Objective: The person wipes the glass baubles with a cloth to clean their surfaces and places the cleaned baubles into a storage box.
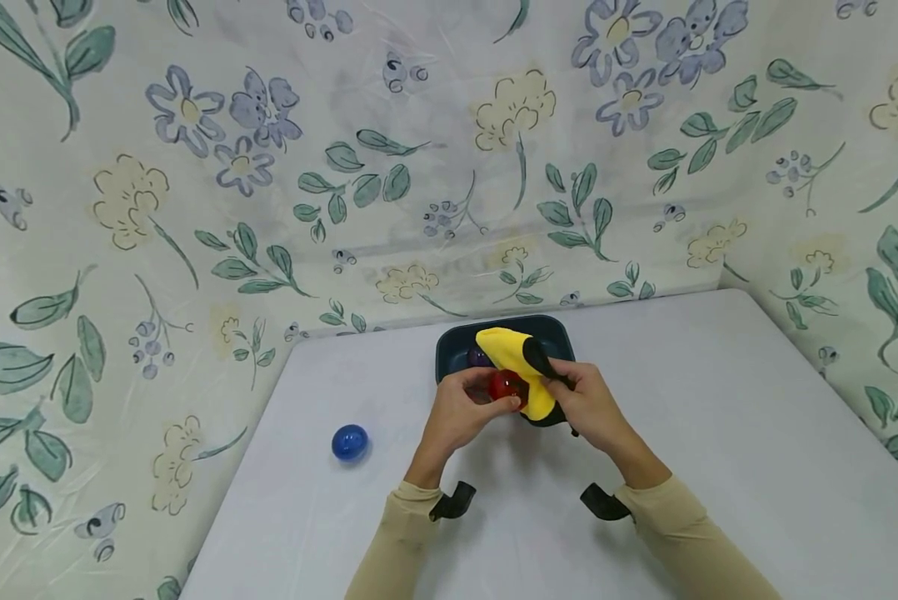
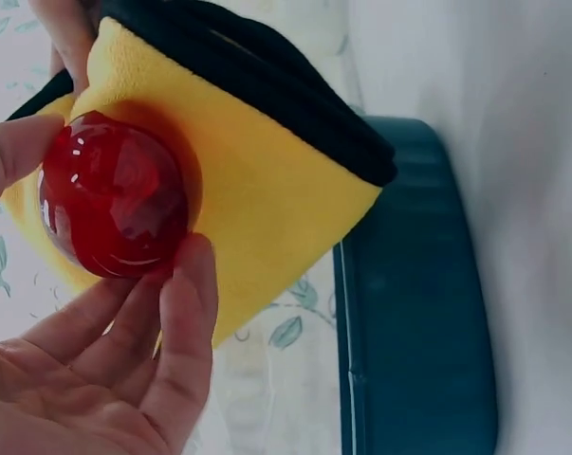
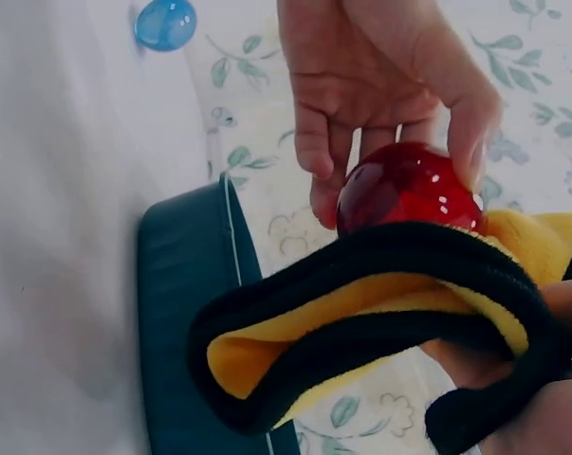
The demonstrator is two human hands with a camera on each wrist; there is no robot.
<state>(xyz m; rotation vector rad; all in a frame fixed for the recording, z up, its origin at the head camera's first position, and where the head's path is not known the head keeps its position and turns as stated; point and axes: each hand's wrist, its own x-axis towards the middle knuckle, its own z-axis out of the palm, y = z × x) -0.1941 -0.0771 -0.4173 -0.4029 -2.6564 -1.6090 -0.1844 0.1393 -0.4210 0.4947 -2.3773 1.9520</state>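
My left hand (image 1: 460,410) grips a glossy red ball (image 2: 115,194) between thumb and fingers. In my right hand (image 1: 590,404) is a folded yellow cloth with black edging (image 2: 257,171), pinched near its black border. The cloth lies against the red ball, covering its far side in the left wrist view. Both hands are over the near side of a dark teal tub (image 3: 181,313). Inside the tub, a dark purple ball (image 1: 479,358) shows just beyond the left fingers; the cloth hides part of the interior.
A shiny blue ball (image 1: 350,443) sits on the white table (image 1: 719,433), left of the left hand. Behind the table hangs a flower-patterned sheet (image 1: 449,167), which also runs along both sides. Black straps (image 1: 455,500) circle the wrists.
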